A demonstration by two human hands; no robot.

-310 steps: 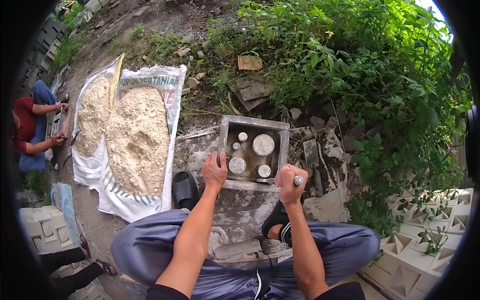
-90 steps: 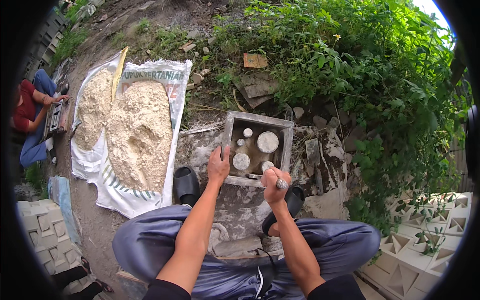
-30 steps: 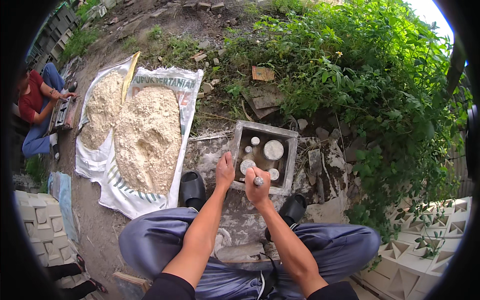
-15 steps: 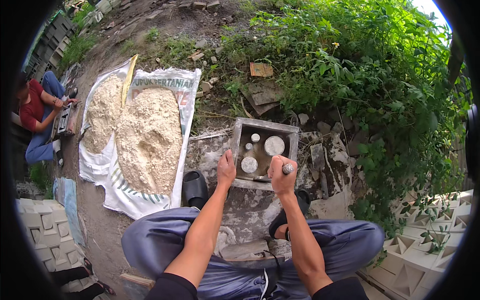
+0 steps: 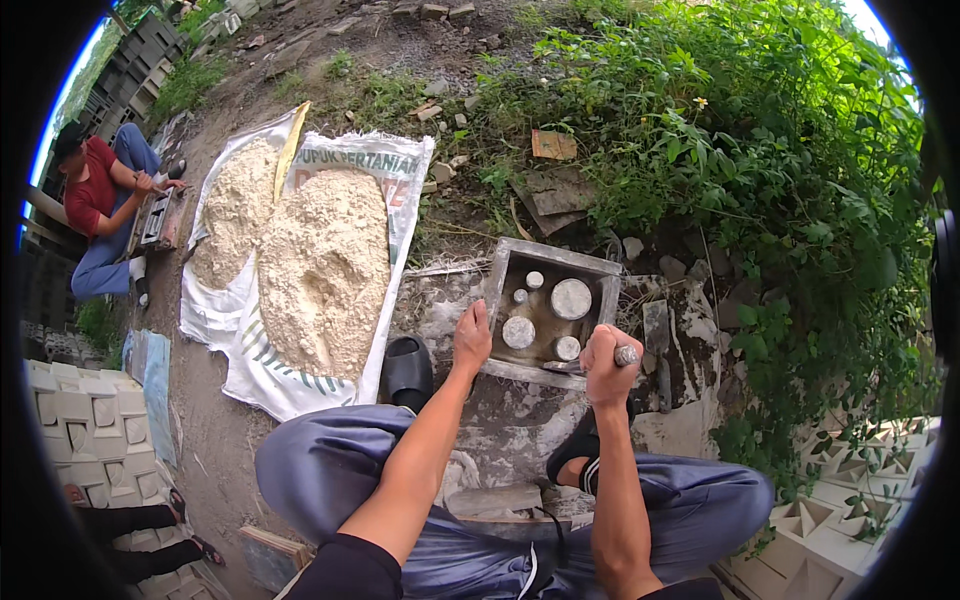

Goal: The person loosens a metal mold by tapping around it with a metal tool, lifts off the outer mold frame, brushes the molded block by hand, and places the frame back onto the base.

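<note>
A square grey box mould [image 5: 612,305] stands on the ground between my feet. Several pale round cylinders [image 5: 571,299] of different sizes rise from its floor. My left hand [image 5: 473,340] is closed against the mould's left wall, near its front corner. At the front right corner, my right hand [image 5: 611,368] makes a fist around the handle of a trowel [image 5: 626,355]. The handle's rounded grey end pokes out of the fist. What looks like a bit of its metal blade shows along the mould's near inner edge; the rest is hidden.
Left of the mould, a white sack [image 5: 408,190] carries heaps of pale powder [image 5: 325,270]. A person in a red shirt [image 5: 92,185] sits at far left with another mould. Patterned blocks [image 5: 100,425] lie at lower left. Leafy plants [image 5: 770,170] crowd the right.
The view has shifted, so most things appear further right. My right fist has moved slightly right and toward me relative to the mould, uncovering another cylinder at its front right.
</note>
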